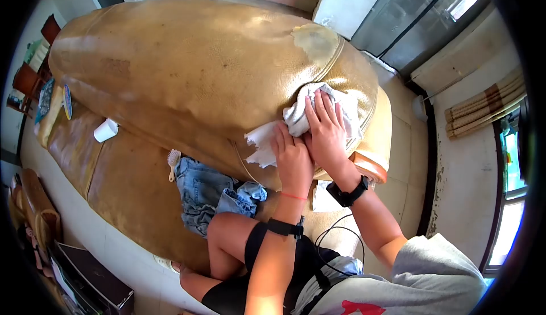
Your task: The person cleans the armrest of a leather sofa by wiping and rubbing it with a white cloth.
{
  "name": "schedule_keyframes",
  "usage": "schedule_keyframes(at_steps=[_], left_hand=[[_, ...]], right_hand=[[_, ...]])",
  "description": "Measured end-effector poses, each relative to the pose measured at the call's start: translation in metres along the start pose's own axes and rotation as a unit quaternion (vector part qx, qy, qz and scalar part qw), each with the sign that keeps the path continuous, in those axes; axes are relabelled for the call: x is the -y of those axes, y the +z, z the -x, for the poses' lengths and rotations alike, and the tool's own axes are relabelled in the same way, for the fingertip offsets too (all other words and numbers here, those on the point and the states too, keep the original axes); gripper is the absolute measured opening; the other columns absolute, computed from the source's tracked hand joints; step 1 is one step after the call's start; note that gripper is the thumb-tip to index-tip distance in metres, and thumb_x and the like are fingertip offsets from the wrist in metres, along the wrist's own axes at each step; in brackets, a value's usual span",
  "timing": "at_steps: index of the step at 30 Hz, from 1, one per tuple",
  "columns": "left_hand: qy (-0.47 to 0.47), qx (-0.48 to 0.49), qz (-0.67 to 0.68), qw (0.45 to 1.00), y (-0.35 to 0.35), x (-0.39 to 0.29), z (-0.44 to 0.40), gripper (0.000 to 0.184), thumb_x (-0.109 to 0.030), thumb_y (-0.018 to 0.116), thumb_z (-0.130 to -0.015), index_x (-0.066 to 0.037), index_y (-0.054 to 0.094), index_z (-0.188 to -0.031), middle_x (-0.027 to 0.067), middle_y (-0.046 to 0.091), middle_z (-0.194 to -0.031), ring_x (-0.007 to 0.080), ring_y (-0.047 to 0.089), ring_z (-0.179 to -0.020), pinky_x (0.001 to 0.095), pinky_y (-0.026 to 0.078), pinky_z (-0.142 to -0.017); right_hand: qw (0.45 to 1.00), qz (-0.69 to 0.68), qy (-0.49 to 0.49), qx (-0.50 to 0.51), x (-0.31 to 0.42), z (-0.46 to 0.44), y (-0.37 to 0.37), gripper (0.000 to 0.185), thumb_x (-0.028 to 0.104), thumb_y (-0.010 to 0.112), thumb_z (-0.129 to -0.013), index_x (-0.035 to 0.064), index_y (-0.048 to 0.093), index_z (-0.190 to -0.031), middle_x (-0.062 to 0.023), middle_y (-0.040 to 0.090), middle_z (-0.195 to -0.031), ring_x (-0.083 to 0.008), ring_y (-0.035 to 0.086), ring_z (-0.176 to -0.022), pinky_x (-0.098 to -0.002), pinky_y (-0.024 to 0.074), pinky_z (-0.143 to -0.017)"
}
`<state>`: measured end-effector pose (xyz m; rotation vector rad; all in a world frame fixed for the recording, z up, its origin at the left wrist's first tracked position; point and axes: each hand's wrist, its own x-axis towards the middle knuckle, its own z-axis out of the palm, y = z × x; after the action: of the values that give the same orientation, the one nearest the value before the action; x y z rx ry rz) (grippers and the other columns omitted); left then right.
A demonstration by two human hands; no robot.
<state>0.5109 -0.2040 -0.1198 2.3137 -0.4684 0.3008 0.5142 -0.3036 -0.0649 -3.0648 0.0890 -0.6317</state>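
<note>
A white cloth (pixel 298 116) lies bunched on the rounded end of the tan leather sofa backrest (pixel 187 59). My right hand (pixel 327 126) presses it against the leather, with fingers stretched over the folds. Beside it, my left hand (pixel 293 153) has its fingers bent over a ragged-edged white tissue (pixel 261 143); its fingertips are close to the cloth. Between my hands and my knee, crumpled denim (pixel 205 190) rests on the seat, with a pale hairbrush (pixel 173 164) at its edge. A discoloured patch (pixel 316 44) shows on the leather above the cloth.
Farther left on the seat, a white cup (pixel 106 130) lies on its side. A wooden armrest piece (pixel 368 167) sits right of my hands, near a white sheet (pixel 328 196). A black cable (pixel 327 232) loops beside my right forearm. A dark cabinet (pixel 91 278) stands lower left.
</note>
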Motion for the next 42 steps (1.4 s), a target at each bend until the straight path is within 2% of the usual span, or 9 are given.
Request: schedule_keyframes(at_steps=[4, 10, 12, 14, 18, 22, 32, 38, 42], left_hand=[[0.003, 0.029, -0.016, 0.999, -0.003, 0.003, -0.006, 0.03, -0.009, 0.066, -0.09, 0.014, 0.07, -0.107, 0.0385, 0.052, -0.148, 0.0505, 0.049, -0.141, 0.0598, 0.034, -0.12], [-0.004, -0.009, 0.033, 0.999, -0.027, 0.002, 0.008, 0.025, -0.01, 0.065, -0.093, 0.005, 0.07, -0.112, 0.035, 0.059, -0.141, 0.0486, 0.063, -0.123, 0.053, 0.055, -0.1], [-0.104, 0.055, 0.106, 0.987, -0.074, -0.01, 0.014, 0.022, -0.004, 0.067, -0.09, 0.004, 0.073, -0.109, 0.0318, 0.072, -0.101, 0.0477, 0.071, -0.095, 0.0529, 0.057, -0.088], [-0.114, -0.034, 0.199, 0.973, -0.081, 0.002, 0.033, 0.03, -0.004, 0.066, -0.09, 0.003, 0.073, -0.119, 0.0311, 0.072, -0.101, 0.0483, 0.071, -0.094, 0.0533, 0.057, -0.086], [-0.072, -0.085, 0.223, 0.968, -0.077, -0.012, 0.044, 0.034, 0.001, 0.064, -0.091, 0.004, 0.07, -0.124, 0.0314, 0.072, -0.108, 0.0481, 0.07, -0.102, 0.0517, 0.056, -0.092], [0.009, -0.087, 0.088, 0.992, -0.031, -0.015, 0.021, 0.048, -0.005, 0.067, -0.093, 0.005, 0.058, -0.139, 0.0345, 0.047, -0.155, 0.0553, 0.048, -0.139, 0.0524, 0.041, -0.118], [-0.006, 0.018, 0.056, 0.998, -0.003, 0.003, -0.004, 0.059, -0.014, 0.065, -0.095, 0.009, 0.05, -0.147, 0.0346, 0.045, -0.156, 0.0553, 0.043, -0.142, 0.0563, 0.034, -0.123], [-0.032, -0.061, 0.094, 0.993, -0.047, 0.025, 0.028, 0.024, -0.006, 0.061, -0.094, -0.003, 0.07, -0.115, 0.0209, 0.068, -0.128, 0.0446, 0.066, -0.113, 0.0471, 0.057, -0.092], [-0.104, -0.148, 0.082, 0.98, -0.094, 0.027, 0.067, 0.009, -0.003, 0.06, -0.094, -0.004, 0.068, -0.097, 0.0158, 0.07, -0.101, 0.0425, 0.067, -0.091, 0.0506, 0.054, -0.078]], right_hand=[[0.999, 0.026, -0.01, -0.016, 0.002, -0.003, 0.0, 0.061, 0.011, 0.061, -0.09, 0.0038, 0.055, -0.15, -0.0215, 0.049, -0.159, -0.037, 0.044, -0.15, -0.0597, 0.0336, -0.122], [0.997, -0.024, -0.02, 0.075, -0.004, -0.009, -0.028, 0.09, 0.027, 0.088, -0.071, 0.0053, 0.053, -0.151, -0.0193, 0.049, -0.16, -0.0356, 0.043, -0.152, -0.0597, 0.0392, -0.12], [0.996, -0.055, -0.018, 0.072, -0.002, -0.003, -0.036, 0.093, 0.033, 0.09, -0.073, 0.002, 0.051, -0.152, -0.0243, 0.047, -0.16, -0.0413, 0.041, -0.152, -0.0592, 0.0378, -0.12], [0.995, -0.086, -0.016, 0.054, 0.005, 0.005, -0.046, 0.095, 0.035, 0.09, -0.073, 0.0001, 0.051, -0.153, -0.0273, 0.046, -0.159, -0.0446, 0.04, -0.151, -0.0575, 0.0368, -0.121], [0.99, -0.13, -0.047, 0.026, 0.005, 0.02, -0.047, 0.095, 0.036, 0.087, -0.078, -0.0033, 0.045, -0.154, -0.0266, 0.042, -0.161, -0.0435, 0.035, -0.154, -0.0604, 0.0344, -0.122], [0.998, -0.049, -0.011, 0.041, 0.001, 0.006, -0.026, 0.082, 0.03, 0.076, -0.087, -0.0028, 0.043, -0.156, -0.0265, 0.038, -0.164, -0.0409, 0.033, -0.156, -0.0592, 0.0301, -0.125], [0.993, 0.111, -0.026, 0.043, 0.012, -0.015, -0.002, 0.067, 0.024, 0.062, -0.093, -0.008, 0.049, -0.15, -0.0308, 0.041, -0.16, -0.0443, 0.037, -0.153, -0.066, 0.0348, -0.119], [0.985, 0.091, -0.034, 0.143, 0.014, -0.031, -0.027, 0.092, 0.044, 0.087, -0.071, -0.0055, 0.056, -0.142, -0.0306, 0.049, -0.154, -0.0431, 0.047, -0.146, -0.0613, 0.0423, -0.115], [0.981, -0.012, -0.068, 0.184, -0.008, -0.038, -0.047, 0.097, 0.054, 0.088, -0.069, -0.0011, 0.057, -0.143, -0.0315, 0.05, -0.155, -0.0415, 0.046, -0.148, -0.0478, 0.0447, -0.117]])
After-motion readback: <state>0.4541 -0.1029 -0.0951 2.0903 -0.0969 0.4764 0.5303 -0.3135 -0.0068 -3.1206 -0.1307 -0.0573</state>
